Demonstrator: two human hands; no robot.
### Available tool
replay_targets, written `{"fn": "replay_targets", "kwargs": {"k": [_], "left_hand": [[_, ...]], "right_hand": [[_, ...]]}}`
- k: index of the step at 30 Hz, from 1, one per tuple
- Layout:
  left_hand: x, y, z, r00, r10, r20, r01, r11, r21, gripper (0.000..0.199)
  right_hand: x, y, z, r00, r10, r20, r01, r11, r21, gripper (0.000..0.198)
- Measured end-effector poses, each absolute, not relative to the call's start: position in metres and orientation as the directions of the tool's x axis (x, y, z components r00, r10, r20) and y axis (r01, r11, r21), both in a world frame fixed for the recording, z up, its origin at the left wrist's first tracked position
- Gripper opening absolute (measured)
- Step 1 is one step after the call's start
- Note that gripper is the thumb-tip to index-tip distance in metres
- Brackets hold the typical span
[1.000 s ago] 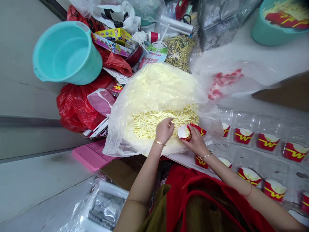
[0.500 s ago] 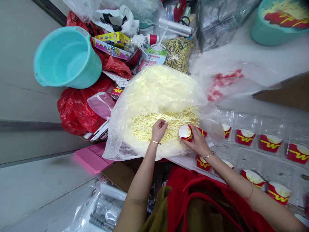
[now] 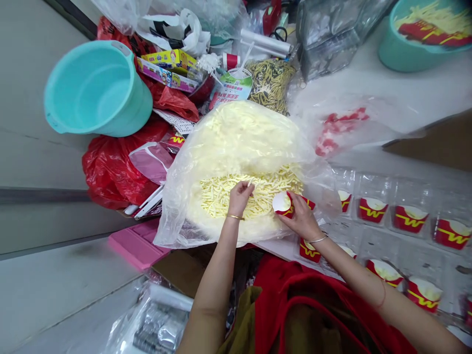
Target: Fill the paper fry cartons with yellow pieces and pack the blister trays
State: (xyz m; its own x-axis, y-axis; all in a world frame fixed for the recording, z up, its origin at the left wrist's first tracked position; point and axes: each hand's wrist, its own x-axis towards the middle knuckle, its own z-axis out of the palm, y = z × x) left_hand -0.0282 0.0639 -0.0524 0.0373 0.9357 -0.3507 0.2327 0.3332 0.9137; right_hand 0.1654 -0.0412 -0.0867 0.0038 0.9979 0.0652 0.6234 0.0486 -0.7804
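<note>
A large clear plastic bag [image 3: 170, 216] lies open before me, full of pale yellow fry-shaped pieces [image 3: 217, 194]. Over the pile, my left hand [image 3: 239, 199] is closed in a pinch, with pale fry-shaped pieces at its fingertips, partly hidden by the fingers. To its right, my right hand [image 3: 301, 217] grips a small red fry box [image 3: 283, 204] with a white inside and yellow marking. The box is tilted, its mouth towards my left hand. Some pale filling shows in it.
Clear plastic trays [image 3: 374, 187] with red fry boxes [image 3: 373, 210] stand on the right. A turquoise bucket [image 3: 99, 88] sits at left, above a red plastic bag [image 3: 114, 172]. Another turquoise bucket [image 3: 401, 54] with fry pieces is at top right. A pink tray [image 3: 136, 243] lies lower left.
My left hand has shifted slightly left, and the strip that stuck out from its fingertips now shows less. My right hand still holds the fry box in nearly the same place.
</note>
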Motion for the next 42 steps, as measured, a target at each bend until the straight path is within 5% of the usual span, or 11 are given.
{"fn": "replay_targets", "kwargs": {"k": [3,6,10,18,28,35,42], "left_hand": [[-0.03,0.052,-0.032,0.139,0.852,-0.504,0.013,0.507,0.862,0.03],[-0.024,0.04,-0.017,0.23,0.823,-0.519,0.091,0.513,0.853,0.031],[-0.016,0.029,-0.014,0.233,0.849,-0.475,0.291,0.405,0.867,0.03],[-0.009,0.019,-0.025,0.137,0.936,-0.323,0.347,0.26,0.901,0.014],[0.025,-0.001,-0.016,0.109,0.972,-0.206,0.407,0.145,0.902,0.022],[0.014,0.006,-0.024,0.278,0.961,-0.001,0.537,-0.155,0.829,0.017],[-0.046,0.08,-0.073,0.05,0.996,0.07,0.893,-0.076,0.443,0.014]], "right_hand": [[0.156,-0.035,-0.081,-0.02,0.997,0.072,0.615,0.069,-0.786,0.073],[0.145,-0.029,-0.075,-0.05,0.995,0.085,0.601,0.098,-0.793,0.07],[0.139,-0.028,-0.071,-0.044,0.995,0.094,0.598,0.102,-0.795,0.069],[0.143,-0.034,-0.072,-0.05,0.991,0.126,0.589,0.131,-0.798,0.07],[0.144,-0.042,-0.08,-0.069,0.989,0.127,0.579,0.144,-0.803,0.067],[0.152,-0.045,-0.09,-0.004,0.99,0.14,0.579,0.116,-0.807,0.069],[0.155,-0.044,-0.085,0.006,0.992,0.124,0.581,0.098,-0.808,0.074]]}}
